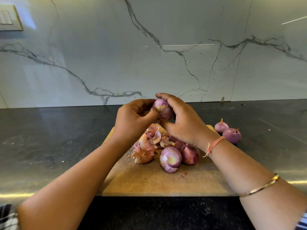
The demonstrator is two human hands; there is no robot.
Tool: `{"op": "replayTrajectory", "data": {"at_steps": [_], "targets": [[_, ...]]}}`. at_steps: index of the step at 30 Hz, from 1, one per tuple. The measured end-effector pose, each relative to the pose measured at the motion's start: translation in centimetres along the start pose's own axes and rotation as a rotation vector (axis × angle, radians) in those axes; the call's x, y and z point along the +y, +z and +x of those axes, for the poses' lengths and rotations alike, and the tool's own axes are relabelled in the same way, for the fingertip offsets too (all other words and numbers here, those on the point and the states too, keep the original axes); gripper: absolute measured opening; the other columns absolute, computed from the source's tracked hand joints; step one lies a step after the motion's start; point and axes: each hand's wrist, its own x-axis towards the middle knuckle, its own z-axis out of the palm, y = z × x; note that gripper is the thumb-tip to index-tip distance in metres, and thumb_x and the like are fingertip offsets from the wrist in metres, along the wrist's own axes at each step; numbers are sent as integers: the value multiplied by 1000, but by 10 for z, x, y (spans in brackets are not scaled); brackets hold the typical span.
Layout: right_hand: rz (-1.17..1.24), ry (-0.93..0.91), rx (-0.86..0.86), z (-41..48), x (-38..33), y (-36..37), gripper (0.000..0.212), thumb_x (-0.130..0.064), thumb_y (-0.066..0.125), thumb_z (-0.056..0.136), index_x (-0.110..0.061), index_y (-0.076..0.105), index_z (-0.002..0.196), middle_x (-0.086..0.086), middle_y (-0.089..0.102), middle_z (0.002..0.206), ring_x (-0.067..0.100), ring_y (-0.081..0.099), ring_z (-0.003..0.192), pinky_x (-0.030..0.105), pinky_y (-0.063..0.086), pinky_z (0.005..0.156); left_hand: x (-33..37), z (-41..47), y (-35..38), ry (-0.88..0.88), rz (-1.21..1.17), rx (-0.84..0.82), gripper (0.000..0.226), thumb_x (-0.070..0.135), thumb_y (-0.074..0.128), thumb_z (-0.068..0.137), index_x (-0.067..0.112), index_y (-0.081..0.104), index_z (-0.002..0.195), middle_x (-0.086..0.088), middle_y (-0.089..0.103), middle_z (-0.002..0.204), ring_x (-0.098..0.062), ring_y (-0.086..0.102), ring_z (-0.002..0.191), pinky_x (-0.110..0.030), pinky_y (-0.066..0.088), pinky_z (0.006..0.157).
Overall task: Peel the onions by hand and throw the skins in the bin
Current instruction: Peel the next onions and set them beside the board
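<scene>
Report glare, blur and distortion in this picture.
Head view: glare streaks on the wall and along the front edge of the counter; wide-angle lean toward the sides; switch at top left smeared; held onion fairly sharp.

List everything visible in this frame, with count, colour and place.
counter: 1, dark, below backsplash
cutting board: 1, wooden, on counter
held onion: 1, purple, between both hands
onions on board: at least 3, purple, beside the skins
onions on counter: 2, purple, right of board
skins: one pile, pink-orange, mid-board
backsplash: 1, white marble, behind
switch plate: 1, white, upper left
thread bracelet: 1, orange, right wrist
bangle: 1, gold, right forearm
left hand: 1, pinches held onion's skin
right hand: 1, grips held onion
</scene>
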Motion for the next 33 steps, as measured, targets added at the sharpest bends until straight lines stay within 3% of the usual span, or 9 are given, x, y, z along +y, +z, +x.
{"op": "replayTrajectory", "data": {"at_steps": [8,11,16,19,23,31,33], "targets": [[28,37,8,0,-3,-1,65,-8,74,80,-14,42,138,5,57,127,13,58,112,18,47,94,-6,1,0,6,59,13,26,5,56,88,13,70,109,12,70,84,-3,69,78,-22,57,75],[66,73,13,0,-3,-2,66,-11,75,80,-16,41,136,3,57,125,13,59,110,18,48,93,-7,1,1,-30,7,0,27,2,52,90,14,69,108,4,72,88,-10,71,80,-28,58,77],[134,120,9,0,-6,-3,52,-18,77,79,-17,51,124,-3,62,115,7,61,103,16,49,88,-7,2,0,-79,-117,10,28,-3,46,92,19,63,97,3,72,84,-13,71,77,-26,58,72],[72,115,-1,0,-5,-2,56,-7,75,79,-16,52,129,0,62,116,12,61,104,18,50,89,-7,1,0,-25,-86,9,23,2,51,92,20,63,98,2,71,90,-10,70,83,-26,57,76],[25,73,24,0,-2,-4,55,-2,70,81,-15,51,131,3,61,118,14,60,103,10,47,82,-4,-2,0,25,-39,-74,25,10,67,85,25,62,105,12,68,99,0,68,88,-15,53,74],[-14,79,-83,-1,-2,-1,66,0,63,84,-18,32,140,6,58,114,16,61,97,22,50,82,-5,0,-3,-9,80,-69,32,18,70,80,25,62,110,14,68,96,1,68,83,-18,56,74],[8,85,-99,-1,-2,-1,62,-4,65,85,-17,33,137,6,57,118,15,59,102,18,48,85,-7,2,-4,-33,62,-56,30,16,70,82,22,64,111,14,69,95,2,68,83,-19,56,75]]}}
